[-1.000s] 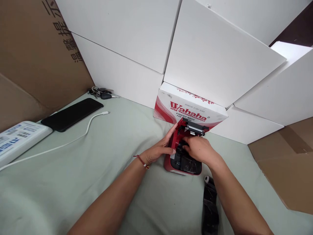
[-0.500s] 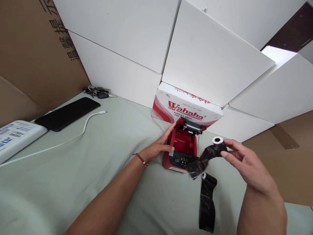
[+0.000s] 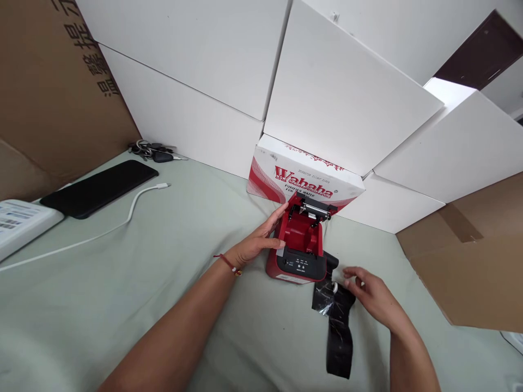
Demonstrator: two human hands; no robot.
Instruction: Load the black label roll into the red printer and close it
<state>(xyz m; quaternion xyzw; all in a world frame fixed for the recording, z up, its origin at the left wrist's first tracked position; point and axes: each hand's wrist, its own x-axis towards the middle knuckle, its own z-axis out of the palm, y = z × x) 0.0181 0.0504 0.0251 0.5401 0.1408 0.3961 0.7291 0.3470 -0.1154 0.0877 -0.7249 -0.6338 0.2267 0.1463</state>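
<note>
A red and black label printer (image 3: pixel 300 261) stands on the cloth with its lid (image 3: pixel 314 207) raised and its red inner bay exposed. My left hand (image 3: pixel 263 237) grips its left side, thumb over the front edge and fingers along the wall. Just right of the printer lies a black ribbon roll (image 3: pixel 332 261) with a loose shiny strip (image 3: pixel 322 299). It meets a second black ribbon (image 3: pixel 340 348), whose strip runs toward me. Close to the right of both, my right hand (image 3: pixel 373 296) is held with fingers bent and apart, nothing between them.
A red and white Wahaha box (image 3: pixel 302 174) stands behind the printer against white panels (image 3: pixel 322 92). At left lie keys (image 3: pixel 153 151), a black phone (image 3: pixel 100 188), a white cable (image 3: pixel 131 212) and a white box (image 3: pixel 26 226). Cardboard walls (image 3: pixel 461 261) flank both sides.
My right hand has lowered the ribbon roll onto the cloth beside the printer and let go of it. My left hand keeps its place on the printer. The view has shifted slightly.
</note>
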